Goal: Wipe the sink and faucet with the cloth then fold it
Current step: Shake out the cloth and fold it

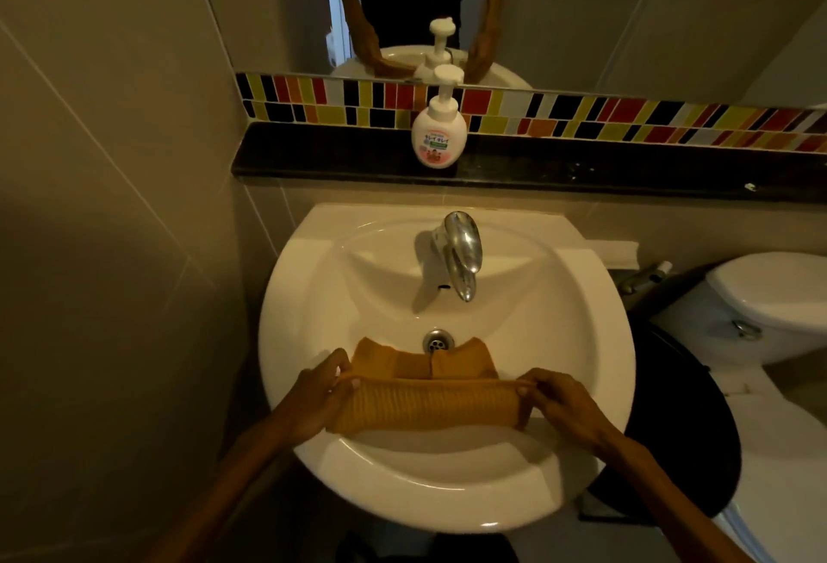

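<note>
Both hands, left hand (pixel 313 401) and right hand (pixel 566 406), pinch the ends of the orange cloth (pixel 425 403), stretched taut over the sink's (pixel 313 294) front rim, apparently to fold it evenly.

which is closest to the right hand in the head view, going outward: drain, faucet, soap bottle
From the right hand:
1. Drain, in the basin just beyond the cloth, to the left.
2. Faucet, at the back of the sink.
3. Soap bottle, on the dark ledge behind.
</note>
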